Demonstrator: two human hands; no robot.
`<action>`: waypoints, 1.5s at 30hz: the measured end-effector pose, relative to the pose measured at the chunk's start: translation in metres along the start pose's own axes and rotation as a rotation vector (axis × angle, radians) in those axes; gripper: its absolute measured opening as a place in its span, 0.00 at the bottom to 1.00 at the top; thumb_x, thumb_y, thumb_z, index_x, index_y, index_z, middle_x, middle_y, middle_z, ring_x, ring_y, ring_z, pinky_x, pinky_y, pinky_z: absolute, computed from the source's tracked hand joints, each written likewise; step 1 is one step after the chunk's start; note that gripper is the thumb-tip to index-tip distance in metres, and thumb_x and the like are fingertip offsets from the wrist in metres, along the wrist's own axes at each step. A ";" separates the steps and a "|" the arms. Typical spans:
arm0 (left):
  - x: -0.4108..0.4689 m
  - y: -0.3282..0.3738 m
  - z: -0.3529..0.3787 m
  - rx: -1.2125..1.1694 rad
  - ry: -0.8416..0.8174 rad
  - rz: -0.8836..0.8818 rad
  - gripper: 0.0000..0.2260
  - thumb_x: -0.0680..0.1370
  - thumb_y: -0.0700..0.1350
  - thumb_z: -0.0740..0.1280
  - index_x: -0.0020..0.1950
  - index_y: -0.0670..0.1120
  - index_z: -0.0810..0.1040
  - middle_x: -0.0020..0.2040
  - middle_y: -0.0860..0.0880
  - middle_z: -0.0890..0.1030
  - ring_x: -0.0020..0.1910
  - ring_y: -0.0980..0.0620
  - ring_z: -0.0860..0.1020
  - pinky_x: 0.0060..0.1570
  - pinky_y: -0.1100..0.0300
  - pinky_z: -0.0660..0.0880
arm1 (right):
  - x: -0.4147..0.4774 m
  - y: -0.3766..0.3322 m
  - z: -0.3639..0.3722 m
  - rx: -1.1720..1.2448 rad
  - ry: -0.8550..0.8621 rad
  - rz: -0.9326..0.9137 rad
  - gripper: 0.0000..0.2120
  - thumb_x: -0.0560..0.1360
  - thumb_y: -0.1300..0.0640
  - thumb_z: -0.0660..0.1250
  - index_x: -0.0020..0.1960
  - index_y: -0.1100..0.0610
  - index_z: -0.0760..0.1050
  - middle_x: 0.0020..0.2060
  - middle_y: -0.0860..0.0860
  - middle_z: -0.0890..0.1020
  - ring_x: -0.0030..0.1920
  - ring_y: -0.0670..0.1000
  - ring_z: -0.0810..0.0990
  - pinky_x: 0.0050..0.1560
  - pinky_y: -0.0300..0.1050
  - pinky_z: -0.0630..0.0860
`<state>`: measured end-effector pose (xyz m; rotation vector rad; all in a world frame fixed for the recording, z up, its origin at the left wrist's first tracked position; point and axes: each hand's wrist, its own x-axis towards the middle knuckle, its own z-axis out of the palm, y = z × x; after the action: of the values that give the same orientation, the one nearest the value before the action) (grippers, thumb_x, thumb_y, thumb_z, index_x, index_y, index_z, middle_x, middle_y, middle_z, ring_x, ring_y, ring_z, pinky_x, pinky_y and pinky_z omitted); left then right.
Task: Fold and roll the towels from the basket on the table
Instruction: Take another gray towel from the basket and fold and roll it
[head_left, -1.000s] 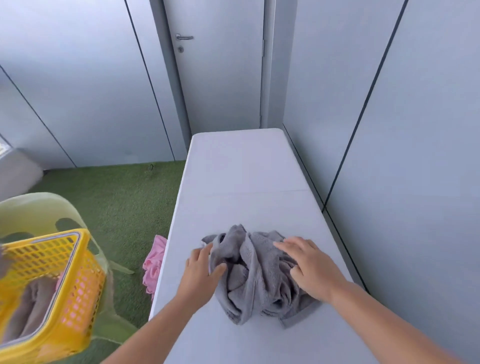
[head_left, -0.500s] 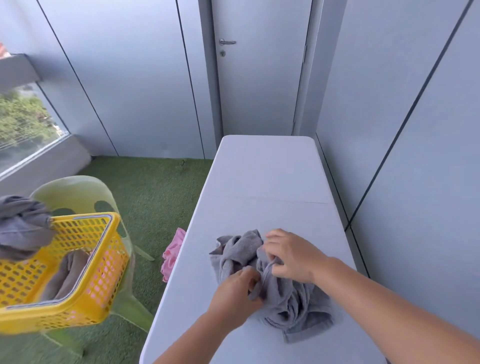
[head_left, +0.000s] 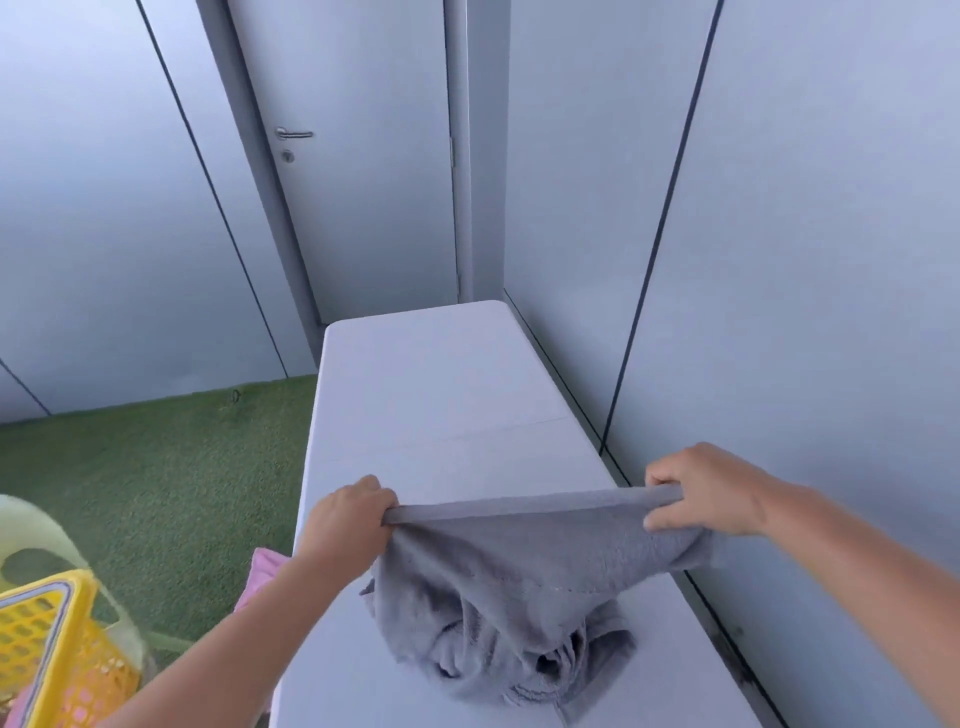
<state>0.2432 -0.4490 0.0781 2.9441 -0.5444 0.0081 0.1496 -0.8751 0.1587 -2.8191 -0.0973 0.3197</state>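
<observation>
Our left hand (head_left: 348, 525) and right hand (head_left: 701, 491) each have a tight grip on the grey towel (head_left: 519, 561), whose bunched lower half could spread crooked or slip off the worktop (head_left: 441, 389).

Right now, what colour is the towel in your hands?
The towel is plain grey, with no pattern. The head view shows it best.

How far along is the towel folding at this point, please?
Early. Done: one grey towel is out on the table. In hand: left hand and right hand hold its top edge stretched taut, the rest bunched below. Left: folding and rolling it; no rolled towel shows.
</observation>
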 end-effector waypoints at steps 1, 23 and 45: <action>0.004 -0.009 -0.004 -0.008 0.016 -0.020 0.07 0.74 0.42 0.64 0.47 0.51 0.79 0.47 0.53 0.75 0.44 0.46 0.78 0.39 0.54 0.70 | -0.004 0.007 0.004 -0.048 0.022 0.019 0.16 0.66 0.40 0.74 0.35 0.49 0.71 0.27 0.45 0.73 0.29 0.44 0.69 0.31 0.42 0.63; -0.073 0.034 0.075 -0.800 -0.295 -0.684 0.09 0.80 0.44 0.61 0.45 0.51 0.80 0.36 0.55 0.79 0.41 0.49 0.78 0.45 0.56 0.76 | 0.051 0.016 0.134 0.348 -0.155 0.154 0.21 0.69 0.40 0.72 0.36 0.54 0.66 0.30 0.44 0.71 0.29 0.43 0.71 0.33 0.40 0.68; 0.190 0.012 -0.235 -0.206 0.221 -0.199 0.14 0.73 0.54 0.70 0.46 0.42 0.78 0.45 0.44 0.79 0.43 0.42 0.79 0.40 0.52 0.75 | 0.237 -0.107 -0.212 0.034 0.466 -0.202 0.08 0.67 0.60 0.71 0.36 0.56 0.72 0.35 0.57 0.78 0.41 0.63 0.80 0.39 0.53 0.76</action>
<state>0.4215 -0.4930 0.3178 2.7344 -0.2065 0.2372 0.4254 -0.8107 0.3392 -2.7379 -0.2664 -0.3758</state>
